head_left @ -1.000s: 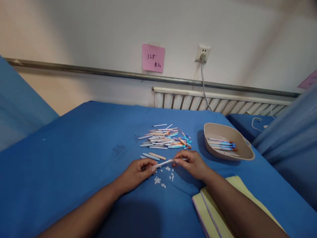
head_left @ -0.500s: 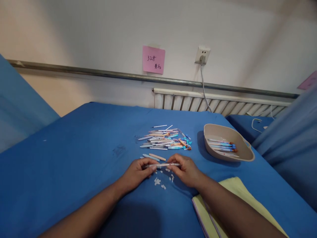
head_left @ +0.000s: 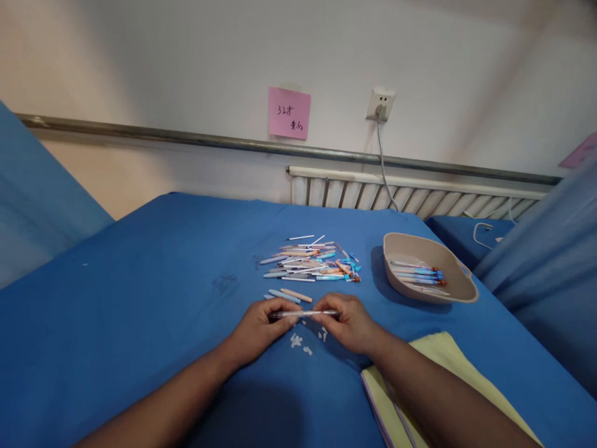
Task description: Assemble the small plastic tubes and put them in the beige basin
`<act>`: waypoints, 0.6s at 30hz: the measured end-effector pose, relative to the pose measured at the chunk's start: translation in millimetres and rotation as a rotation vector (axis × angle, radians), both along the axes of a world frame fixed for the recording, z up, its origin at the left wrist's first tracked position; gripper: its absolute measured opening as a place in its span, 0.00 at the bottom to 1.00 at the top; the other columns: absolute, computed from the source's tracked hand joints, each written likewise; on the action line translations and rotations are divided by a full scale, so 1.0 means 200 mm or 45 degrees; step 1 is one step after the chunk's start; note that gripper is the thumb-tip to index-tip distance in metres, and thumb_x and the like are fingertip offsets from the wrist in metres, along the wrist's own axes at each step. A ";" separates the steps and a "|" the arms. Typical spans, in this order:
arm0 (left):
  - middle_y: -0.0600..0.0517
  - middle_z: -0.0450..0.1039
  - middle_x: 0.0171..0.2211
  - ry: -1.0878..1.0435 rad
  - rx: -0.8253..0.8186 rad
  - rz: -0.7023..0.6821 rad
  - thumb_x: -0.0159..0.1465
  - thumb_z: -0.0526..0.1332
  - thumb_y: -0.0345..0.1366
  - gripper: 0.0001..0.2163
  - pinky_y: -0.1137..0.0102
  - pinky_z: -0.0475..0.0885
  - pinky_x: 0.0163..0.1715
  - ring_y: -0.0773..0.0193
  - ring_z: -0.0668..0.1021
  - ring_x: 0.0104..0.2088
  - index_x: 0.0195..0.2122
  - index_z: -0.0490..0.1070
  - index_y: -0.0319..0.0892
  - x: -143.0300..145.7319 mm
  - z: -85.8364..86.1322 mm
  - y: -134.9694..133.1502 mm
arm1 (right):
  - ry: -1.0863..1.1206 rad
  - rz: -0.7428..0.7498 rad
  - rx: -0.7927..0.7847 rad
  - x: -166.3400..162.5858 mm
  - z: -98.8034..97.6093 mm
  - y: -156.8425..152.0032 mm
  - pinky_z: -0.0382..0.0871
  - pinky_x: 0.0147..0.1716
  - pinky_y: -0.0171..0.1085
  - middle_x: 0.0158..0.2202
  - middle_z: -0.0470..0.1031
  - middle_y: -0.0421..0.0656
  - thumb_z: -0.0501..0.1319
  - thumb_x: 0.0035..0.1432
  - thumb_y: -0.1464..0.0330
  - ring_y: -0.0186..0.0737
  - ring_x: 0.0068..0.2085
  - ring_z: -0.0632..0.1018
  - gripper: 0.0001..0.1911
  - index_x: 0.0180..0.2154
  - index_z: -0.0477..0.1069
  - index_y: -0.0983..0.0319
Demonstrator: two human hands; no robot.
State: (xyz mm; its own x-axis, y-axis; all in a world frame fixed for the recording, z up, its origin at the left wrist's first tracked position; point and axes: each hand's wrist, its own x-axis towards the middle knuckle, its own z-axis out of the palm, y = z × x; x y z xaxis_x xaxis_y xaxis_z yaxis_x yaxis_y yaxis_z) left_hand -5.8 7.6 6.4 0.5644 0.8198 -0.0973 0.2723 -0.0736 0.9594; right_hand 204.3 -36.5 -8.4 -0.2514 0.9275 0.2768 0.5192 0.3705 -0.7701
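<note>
A slim pen (head_left: 306, 313) with a pale middle and a dark left end lies level between my two hands. My left hand (head_left: 262, 325) is closed on its left end, thumb in front. Fingers and thumb of my right hand (head_left: 349, 320) pinch the right end. Just beyond my hands lie a few pen barrels (head_left: 290, 296), light blue and peach. Small white pieces (head_left: 296, 341) are scattered on the blue cloth below the pen. Farther back is a loose pile of pen parts (head_left: 308, 264), with white refills, coloured barrels and blue and orange pieces.
A beige basin (head_left: 461, 289) holding several pens (head_left: 420, 275) stands at the right. A folded yellow cloth (head_left: 433, 354) lies under my right forearm. Blue cloth (head_left: 140, 280) covers the table. Behind it are a radiator (head_left: 354, 193), a metal rail (head_left: 209, 142) and a plugged-in socket (head_left: 381, 104).
The pen in my hands has shifted slightly toward me, and more of its dark left end shows. My right fingers have moved a little left along it. The surroundings look the same.
</note>
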 end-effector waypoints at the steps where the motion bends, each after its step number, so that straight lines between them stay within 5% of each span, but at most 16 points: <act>1: 0.51 0.76 0.32 0.013 -0.019 -0.005 0.56 0.63 0.39 0.11 0.73 0.67 0.32 0.64 0.74 0.31 0.37 0.76 0.39 0.00 0.00 0.00 | 0.000 0.001 0.012 0.00 0.00 0.00 0.63 0.28 0.30 0.28 0.74 0.39 0.58 0.57 0.65 0.33 0.29 0.73 0.06 0.33 0.72 0.61; 6: 0.53 0.73 0.26 0.020 -0.106 -0.054 0.56 0.62 0.41 0.13 0.75 0.66 0.25 0.68 0.71 0.24 0.38 0.75 0.38 0.00 0.01 0.00 | -0.001 0.015 0.037 0.00 0.02 -0.01 0.64 0.31 0.30 0.30 0.76 0.39 0.57 0.58 0.66 0.33 0.31 0.74 0.07 0.35 0.72 0.60; 12: 0.50 0.76 0.34 -0.006 0.013 -0.006 0.54 0.64 0.39 0.12 0.71 0.68 0.37 0.62 0.75 0.36 0.38 0.75 0.39 0.01 0.02 -0.01 | -0.029 -0.013 0.024 -0.02 0.01 -0.01 0.64 0.30 0.30 0.29 0.76 0.39 0.57 0.58 0.66 0.33 0.29 0.74 0.06 0.34 0.72 0.60; 16: 0.52 0.74 0.31 -0.092 -0.103 0.000 0.57 0.60 0.43 0.20 0.73 0.68 0.28 0.67 0.74 0.27 0.48 0.67 0.40 0.00 0.01 0.00 | -0.048 -0.072 0.076 -0.02 0.02 -0.01 0.63 0.31 0.31 0.28 0.75 0.39 0.58 0.57 0.67 0.33 0.30 0.74 0.06 0.34 0.72 0.60; 18: 0.52 0.73 0.27 -0.068 -0.151 0.022 0.61 0.55 0.47 0.17 0.74 0.66 0.23 0.68 0.72 0.22 0.41 0.70 0.37 0.00 0.01 0.01 | -0.051 -0.099 0.102 -0.01 0.02 -0.01 0.63 0.32 0.31 0.29 0.75 0.39 0.58 0.57 0.67 0.34 0.30 0.74 0.05 0.35 0.72 0.60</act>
State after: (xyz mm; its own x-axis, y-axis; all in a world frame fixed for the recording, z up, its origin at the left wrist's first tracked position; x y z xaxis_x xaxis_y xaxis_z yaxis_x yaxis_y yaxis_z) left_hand -5.7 9.7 7.5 0.5570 0.8142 -0.1641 0.2210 0.0452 0.9742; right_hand 202.0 -38.9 -5.0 -0.1919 0.9199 0.3420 0.5787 0.3875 -0.7176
